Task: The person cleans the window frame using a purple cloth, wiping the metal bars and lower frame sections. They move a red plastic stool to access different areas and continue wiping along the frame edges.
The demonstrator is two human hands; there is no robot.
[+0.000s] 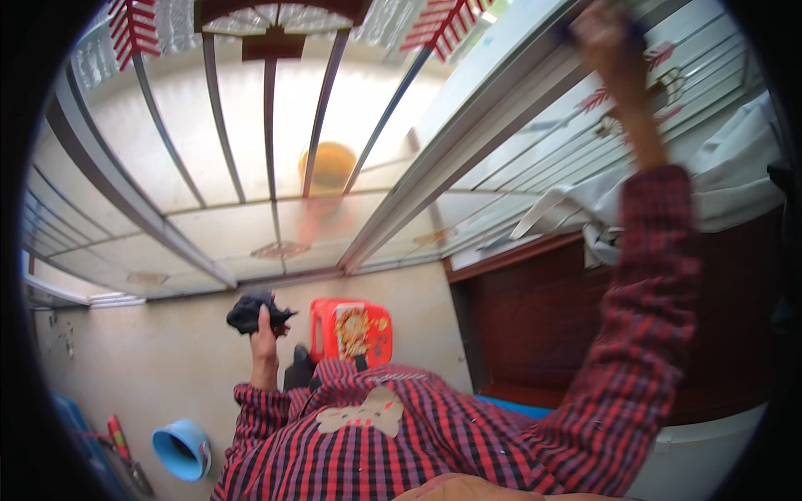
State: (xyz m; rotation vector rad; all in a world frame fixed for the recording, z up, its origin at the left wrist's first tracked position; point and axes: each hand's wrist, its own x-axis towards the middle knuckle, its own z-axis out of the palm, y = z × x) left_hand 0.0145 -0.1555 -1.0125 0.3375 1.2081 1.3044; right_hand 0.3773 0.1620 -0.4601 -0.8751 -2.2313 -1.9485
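Note:
My left hand (pixel 265 338) holds a bunched black cloth (pixel 250 311) in front of my body, thumb on top. Raised to the upper right, my right hand (pixel 606 47) is blurred and reaches the upper part of a pale metal door frame (pixel 463 156). A dark purple-blue cloth (pixel 634 39) shows around its fingers, pressed on or very near the frame. Glass door panels with dark vertical bars (pixel 270 125) and red decorations (pixel 133 31) stand before me. Whether the right hand's cloth touches glass as well, I cannot tell.
Below the door is a red plastic stool (pixel 383 332) with a printed top. A blue bucket (pixel 182 451) lies or stands at lower left, near a red-handled tool (pixel 116 435). A yellow bucket (pixel 330 164) shows through the glass. White fabric (pixel 720 169) covers dark wooden furniture (pixel 545 319) at right.

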